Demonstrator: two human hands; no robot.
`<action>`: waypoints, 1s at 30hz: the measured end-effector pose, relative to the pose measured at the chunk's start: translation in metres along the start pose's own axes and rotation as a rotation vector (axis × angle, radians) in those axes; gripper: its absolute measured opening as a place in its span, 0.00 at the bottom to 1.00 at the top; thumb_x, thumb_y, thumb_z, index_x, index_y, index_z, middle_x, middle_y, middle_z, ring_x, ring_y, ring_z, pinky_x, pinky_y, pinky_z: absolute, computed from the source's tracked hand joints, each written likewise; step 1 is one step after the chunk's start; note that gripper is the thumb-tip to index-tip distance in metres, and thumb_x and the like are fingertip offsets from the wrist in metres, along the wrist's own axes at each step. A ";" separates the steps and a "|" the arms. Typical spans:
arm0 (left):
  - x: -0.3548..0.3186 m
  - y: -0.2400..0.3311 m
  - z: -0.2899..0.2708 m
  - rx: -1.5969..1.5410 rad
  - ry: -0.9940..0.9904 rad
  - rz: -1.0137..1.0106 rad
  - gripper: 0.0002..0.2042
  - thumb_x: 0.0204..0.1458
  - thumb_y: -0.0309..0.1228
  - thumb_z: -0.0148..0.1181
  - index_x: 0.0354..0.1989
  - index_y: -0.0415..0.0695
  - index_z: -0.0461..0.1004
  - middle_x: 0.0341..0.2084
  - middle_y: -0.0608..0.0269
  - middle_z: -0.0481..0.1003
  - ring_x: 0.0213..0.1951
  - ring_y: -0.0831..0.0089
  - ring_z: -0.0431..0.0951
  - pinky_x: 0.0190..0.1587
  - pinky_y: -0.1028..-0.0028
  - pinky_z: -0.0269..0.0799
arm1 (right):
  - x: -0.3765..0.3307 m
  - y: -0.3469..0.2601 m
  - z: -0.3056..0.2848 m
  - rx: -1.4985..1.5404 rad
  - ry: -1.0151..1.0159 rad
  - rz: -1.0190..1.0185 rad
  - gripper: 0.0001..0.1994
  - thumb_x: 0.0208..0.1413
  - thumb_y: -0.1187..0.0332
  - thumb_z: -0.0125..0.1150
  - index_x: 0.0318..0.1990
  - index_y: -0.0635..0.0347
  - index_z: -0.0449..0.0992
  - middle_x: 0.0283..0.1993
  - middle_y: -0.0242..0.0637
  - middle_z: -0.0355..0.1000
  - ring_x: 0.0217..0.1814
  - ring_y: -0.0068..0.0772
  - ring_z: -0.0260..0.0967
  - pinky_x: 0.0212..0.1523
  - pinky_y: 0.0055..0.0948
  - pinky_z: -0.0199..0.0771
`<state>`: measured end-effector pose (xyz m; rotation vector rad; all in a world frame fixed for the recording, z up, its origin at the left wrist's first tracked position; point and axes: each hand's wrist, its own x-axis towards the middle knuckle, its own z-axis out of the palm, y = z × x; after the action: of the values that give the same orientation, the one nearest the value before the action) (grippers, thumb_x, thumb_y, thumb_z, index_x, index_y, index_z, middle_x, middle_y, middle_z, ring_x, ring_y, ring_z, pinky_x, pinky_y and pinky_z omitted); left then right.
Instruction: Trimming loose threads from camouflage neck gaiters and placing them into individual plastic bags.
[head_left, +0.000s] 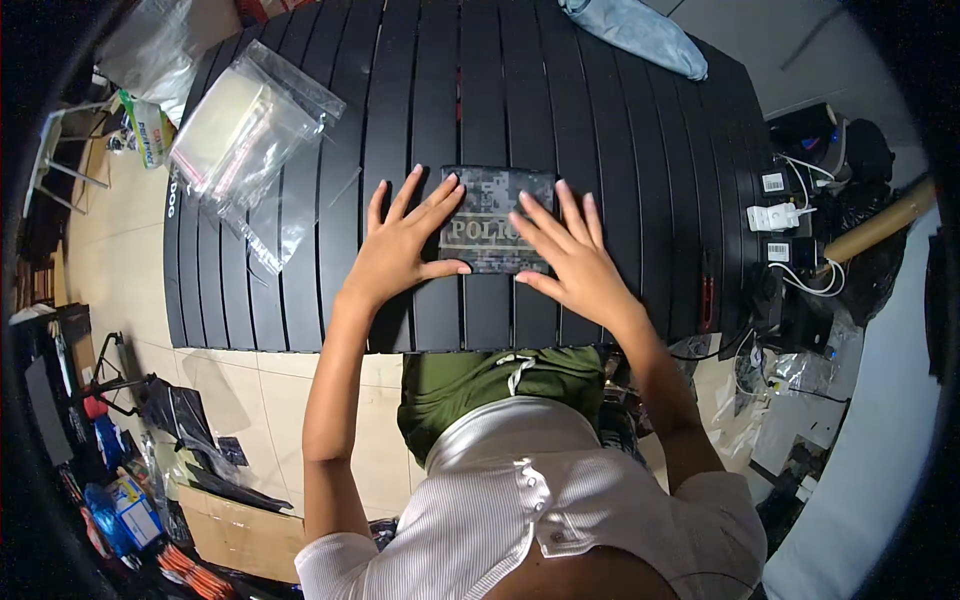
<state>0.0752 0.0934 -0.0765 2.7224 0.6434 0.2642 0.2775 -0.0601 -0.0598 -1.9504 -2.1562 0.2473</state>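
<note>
Some of the camouflage panel (pixel 488 203) hides beneath the right hand (pixel 582 262).

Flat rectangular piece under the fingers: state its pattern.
The flat piece has grey-black pixelated camouflage; head view shows it.

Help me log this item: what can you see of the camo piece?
The camo piece is rectangular, gray-black, pixel-patterned and fabric-looking. Pale lettering crosses it, with a thin pale line below. It lies flat on the black table, near the person's edge. The left hand touches its left side; the right hand covers part of its right.
</note>
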 end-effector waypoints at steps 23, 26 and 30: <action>-0.031 0.032 0.009 -0.092 0.227 0.336 0.14 0.42 0.25 0.52 0.40 0.43 0.74 0.43 0.62 0.73 0.49 0.67 0.72 0.53 0.69 0.67 | -0.019 0.001 0.021 0.167 0.441 -0.292 0.11 0.35 0.78 0.63 0.32 0.64 0.76 0.30 0.34 0.68 0.33 0.34 0.65 0.34 0.31 0.67; -0.039 0.033 0.010 -0.107 0.240 0.313 0.15 0.40 0.22 0.54 0.39 0.43 0.76 0.43 0.61 0.74 0.48 0.67 0.73 0.51 0.67 0.69 | -0.021 0.003 0.021 0.150 0.422 -0.326 0.12 0.35 0.77 0.64 0.33 0.64 0.76 0.31 0.34 0.68 0.33 0.33 0.66 0.34 0.31 0.67; -0.046 0.035 0.014 -0.092 0.247 0.318 0.15 0.40 0.22 0.55 0.39 0.43 0.75 0.44 0.61 0.73 0.49 0.66 0.72 0.50 0.68 0.69 | -0.027 0.004 0.022 0.131 0.394 -0.336 0.12 0.36 0.74 0.60 0.33 0.63 0.76 0.34 0.35 0.68 0.36 0.33 0.66 0.37 0.30 0.67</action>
<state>0.0523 0.0382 -0.0818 2.7154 0.2455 0.6976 0.2780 -0.0856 -0.0834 -1.3966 -2.0927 -0.0504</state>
